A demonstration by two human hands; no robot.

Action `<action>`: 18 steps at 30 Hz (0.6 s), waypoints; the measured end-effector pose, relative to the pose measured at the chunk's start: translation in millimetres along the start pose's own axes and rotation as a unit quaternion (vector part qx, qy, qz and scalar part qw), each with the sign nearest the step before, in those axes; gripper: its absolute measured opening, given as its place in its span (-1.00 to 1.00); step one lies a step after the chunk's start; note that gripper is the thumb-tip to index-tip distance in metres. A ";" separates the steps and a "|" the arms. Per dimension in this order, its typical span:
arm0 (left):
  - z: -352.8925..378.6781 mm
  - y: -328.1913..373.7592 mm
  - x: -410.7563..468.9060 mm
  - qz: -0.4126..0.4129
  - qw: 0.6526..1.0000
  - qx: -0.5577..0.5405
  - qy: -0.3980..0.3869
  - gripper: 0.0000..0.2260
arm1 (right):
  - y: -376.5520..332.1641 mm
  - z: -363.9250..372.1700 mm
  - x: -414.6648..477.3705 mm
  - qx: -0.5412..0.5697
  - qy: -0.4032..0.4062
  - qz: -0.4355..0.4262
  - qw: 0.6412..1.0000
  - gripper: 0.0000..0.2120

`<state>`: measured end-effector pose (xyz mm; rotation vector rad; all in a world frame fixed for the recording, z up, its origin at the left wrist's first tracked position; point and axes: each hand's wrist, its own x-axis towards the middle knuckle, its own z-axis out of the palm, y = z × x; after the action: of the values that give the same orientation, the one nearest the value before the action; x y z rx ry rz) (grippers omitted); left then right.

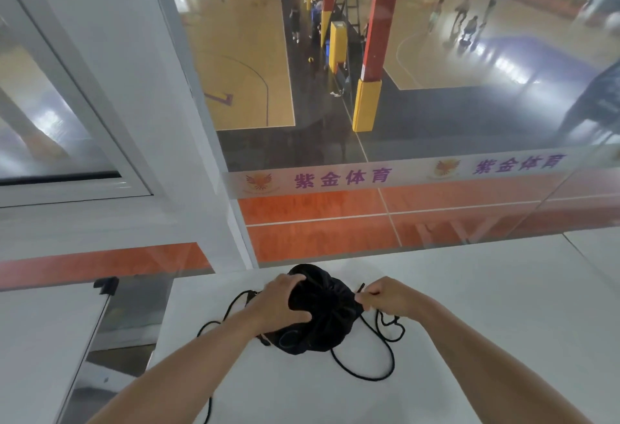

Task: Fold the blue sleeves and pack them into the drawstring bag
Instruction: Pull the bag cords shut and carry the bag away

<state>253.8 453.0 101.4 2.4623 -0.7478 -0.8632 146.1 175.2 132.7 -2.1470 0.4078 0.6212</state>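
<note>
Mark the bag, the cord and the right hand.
bag [327,318]: head view, gathered black cloth at its middle.
cord [392,360]: head view, loose loop right of the bag.
right hand [385,295]: head view, back of the hand.

Soft fabric drawstring bag [322,316]: plain black. Thin round cord [369,379]: black too. Flat table top [469,323]: plain white. Frosted glass strip [342,179]: purple characters, orange-gold emblem. Floor band [318,204]: orange, white lines. Square pillar [377,38]: red, yellow padding.

Black drawstring bag [322,319], bunched and cinched (cords [391,356] looping loose beside it), on white table [469,306]
</note>
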 end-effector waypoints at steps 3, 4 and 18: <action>26.5 28.6 5.8 0.035 0.992 0.120 0.010 -0.23 | 0.8 12.5 -17.7 0.020 0.007 0.018 1.000 -0.63; 34.1 34.3 6.1 0.052 0.987 0.150 0.033 -0.32 | 0.9 17.1 -25.9 0.024 0.018 0.023 0.999 -0.63; 47.1 142.5 -52.7 0.360 0.930 0.079 -0.002 -0.82 | 29.5 90.0 -202.9 0.079 0.275 0.071 0.955 -0.13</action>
<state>138.3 366.2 168.1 2.0350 -1.6282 -0.5295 -61.4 244.3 180.9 -2.1224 0.8876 0.0449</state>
